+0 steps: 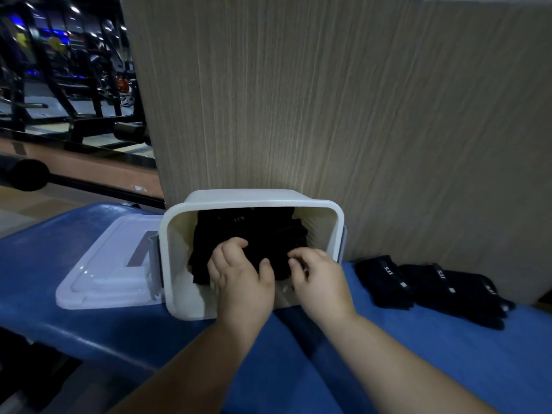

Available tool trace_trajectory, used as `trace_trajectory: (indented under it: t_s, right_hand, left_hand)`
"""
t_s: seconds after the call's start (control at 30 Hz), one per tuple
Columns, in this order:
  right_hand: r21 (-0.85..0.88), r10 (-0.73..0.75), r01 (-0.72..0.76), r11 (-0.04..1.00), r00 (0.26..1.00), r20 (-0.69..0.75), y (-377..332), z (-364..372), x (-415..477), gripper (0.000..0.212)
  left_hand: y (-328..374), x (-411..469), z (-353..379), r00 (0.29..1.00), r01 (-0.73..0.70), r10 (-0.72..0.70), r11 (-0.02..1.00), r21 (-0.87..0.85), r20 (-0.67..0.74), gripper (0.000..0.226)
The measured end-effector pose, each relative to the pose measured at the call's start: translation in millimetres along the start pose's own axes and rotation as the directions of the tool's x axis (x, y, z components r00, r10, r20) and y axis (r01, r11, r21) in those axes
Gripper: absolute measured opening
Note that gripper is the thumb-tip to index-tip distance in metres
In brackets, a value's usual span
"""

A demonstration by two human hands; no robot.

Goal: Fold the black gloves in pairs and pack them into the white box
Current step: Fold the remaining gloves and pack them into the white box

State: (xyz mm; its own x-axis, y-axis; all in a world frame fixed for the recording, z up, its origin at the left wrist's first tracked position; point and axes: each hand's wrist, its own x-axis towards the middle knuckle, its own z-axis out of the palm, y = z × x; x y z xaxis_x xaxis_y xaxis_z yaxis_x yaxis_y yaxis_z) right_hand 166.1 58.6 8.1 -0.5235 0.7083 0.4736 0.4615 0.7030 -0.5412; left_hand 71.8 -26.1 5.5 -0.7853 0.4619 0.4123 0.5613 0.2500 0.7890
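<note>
The white box [179, 264] stands on the blue padded bench, tilted toward me, with a dark pile of black gloves [254, 234] inside. Both hands reach into its opening. My left hand [239, 276] grips a folded bundle of black gloves [274, 264] at the front of the pile, fingers curled over its top and thumb at its side. My right hand [316, 276] pinches the same bundle from the right. Loose black gloves [430, 285] with white lettering lie on the bench to the right of the box.
The box's white lid [107, 264] lies flat on the blue bench [418, 354] to the left of the box. A wood-grain panel [328, 100] rises right behind the box. Gym machines stand in the dim background at the left.
</note>
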Motion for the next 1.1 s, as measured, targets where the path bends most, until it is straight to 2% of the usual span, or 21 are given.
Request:
trace_trajectory:
  t_s: [0.1,0.23,0.33,0.47,0.57,0.67,0.87,1.1]
  right_hand:
    - [-0.017,0.068,-0.067,0.998,0.998,0.007,26.3,-14.5,-12.3,0.014]
    - [-0.06,0.151,-0.151,0.987,0.989,-0.004,57.2,-37.6,-23.8,0.01]
    - [-0.166,0.142,-0.154,0.974,0.986,-0.082,82.9,-53.3,-29.9,0.01]
    - [-0.308,0.108,-0.173,0.935,0.97,-0.218,112.6,-70.4,-37.3,0.019]
    - [-0.304,0.223,-0.28,0.911,0.952,-0.21,129.7,-76.9,-37.7,0.03]
    - [-0.308,0.364,-0.373,0.875,0.927,-0.089,141.9,-77.2,-35.7,0.039]
    - [-0.273,0.361,-0.351,0.896,0.932,-0.014,144.9,-70.0,-32.8,0.039]
    - [-0.12,0.383,-0.383,0.916,0.923,-0.025,136.1,-73.3,-31.0,0.023]
  left_hand:
    - [8.9,-11.0,13.6,0.995,0.0,-0.005,0.999,0.045,0.104,0.039]
    - [20.3,-22.1,37.3,0.964,-0.068,0.06,0.997,0.024,0.261,0.03]
    - [28.6,-33.4,59.4,0.899,-0.135,0.119,0.991,0.008,0.421,0.026]
    - [38.2,-48.8,89.6,0.798,-0.117,0.136,0.991,-0.069,0.587,0.03]
    - [43.2,-54.8,107.4,0.736,-0.106,0.116,0.993,-0.056,0.667,0.038]
    - [47.6,-55.2,120.1,0.705,-0.137,0.117,0.99,-0.028,0.699,0.044]
    - [52.5,-52.8,136.9,0.695,-0.234,0.129,0.971,0.054,0.708,0.048]
    - [57.5,-48.4,130.9,0.708,-0.052,0.058,0.998,-0.03,0.704,0.047]
